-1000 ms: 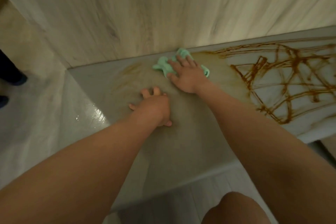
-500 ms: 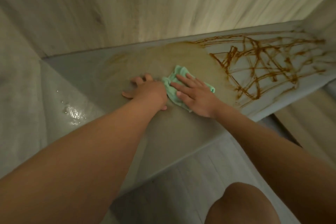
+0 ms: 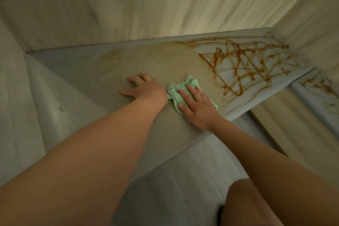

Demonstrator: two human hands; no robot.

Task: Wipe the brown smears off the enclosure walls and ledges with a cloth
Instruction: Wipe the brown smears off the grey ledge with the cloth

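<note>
Pale ledge [image 3: 73,71] mid-frame bears my left hand [image 3: 146,88], splayed and empty, seemingly as a brace, while my right hand [image 3: 198,108] presses the cloth [image 3: 175,92] with straight fingers beside the brown smears [image 3: 238,64].

head cam | faces forward-down | close over ledge [image 3: 77,68] | edges perhaps warped

Dim, warm, yellowish indoor light. A soft glow lies on the wooden back wall [image 3: 165,29] just above the ledge [image 3: 73,64]. Small wet glints [image 3: 59,108] shine at left. Focus is soft throughout. The wide lens bends straight edges, and the near left forearm [image 3: 82,161] looks oversized.
</note>
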